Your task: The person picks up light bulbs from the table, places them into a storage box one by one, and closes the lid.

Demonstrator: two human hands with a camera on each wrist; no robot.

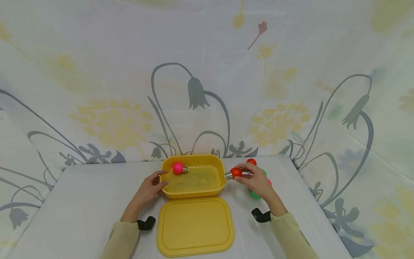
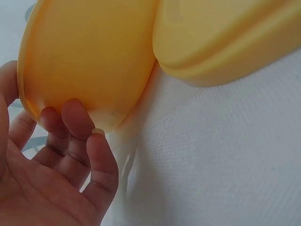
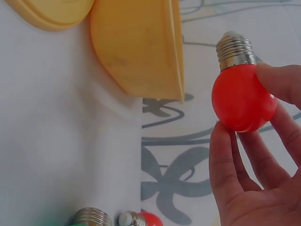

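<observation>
My right hand pinches a red light bulb by its round glass, just beyond the right rim of a yellow container. In the right wrist view the bulb's metal screw base points upward, with thumb and fingertips around the glass. My left hand grips the container's left side; its bent fingers press against the wall in the left wrist view. Inside the container, at the back left, lies a pink bulb.
A yellow lid lies flat in front of the container on the white table. Several more bulbs, including a red bulb and a green bulb, lie partly hidden behind my right hand. A flower-patterned sheet hangs behind.
</observation>
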